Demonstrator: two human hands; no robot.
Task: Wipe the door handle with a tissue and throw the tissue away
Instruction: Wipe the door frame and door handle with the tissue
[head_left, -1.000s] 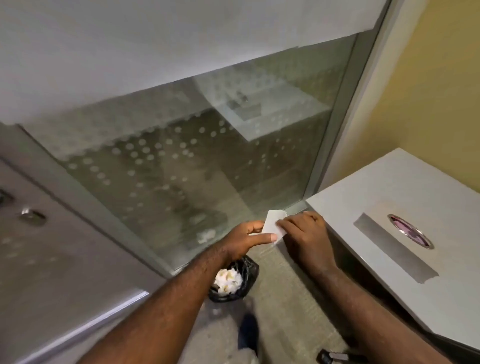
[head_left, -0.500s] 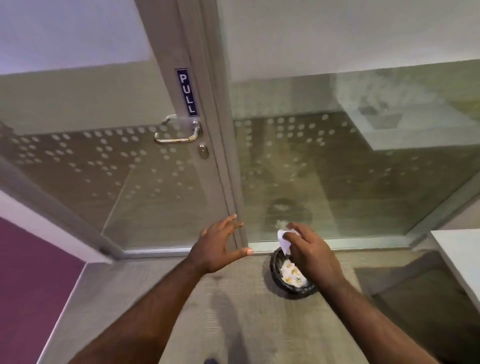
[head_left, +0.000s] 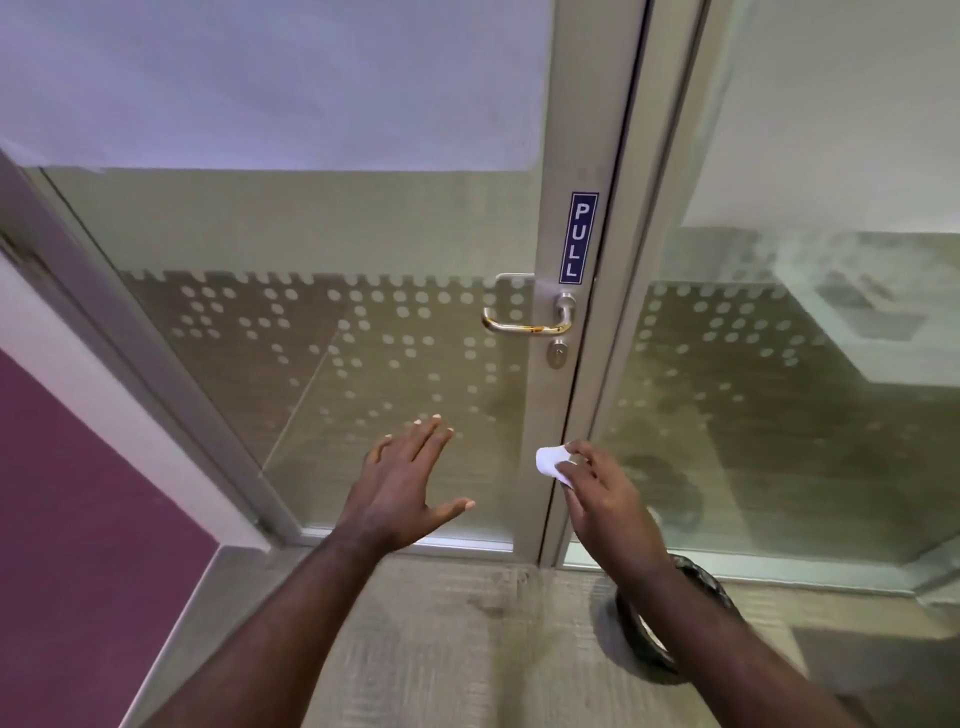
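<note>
A metal lever door handle (head_left: 524, 325) with brownish marks sits on the frame of a glass door, under a blue PULL sticker (head_left: 577, 237). Below it, my right hand (head_left: 602, 493) pinches a small white tissue (head_left: 551, 460) in front of the door frame, well under the handle. My left hand (head_left: 402, 488) is spread flat and empty before the glass, lower left of the handle. A black-lined waste bin (head_left: 654, 642) stands on the floor at the lower right, mostly hidden behind my right forearm.
The glass door (head_left: 322, 364) has a frosted band and white dot pattern; a fixed glass panel (head_left: 779, 389) is to its right. A purple wall (head_left: 78, 519) runs along the left. Grey wood-look floor (head_left: 467, 649) lies underfoot.
The view has swung left from the grey counter to the door, bringing the handle to centre. My left hand let go of the tissue and opened; my right hand kept it and rose from above the bin.
</note>
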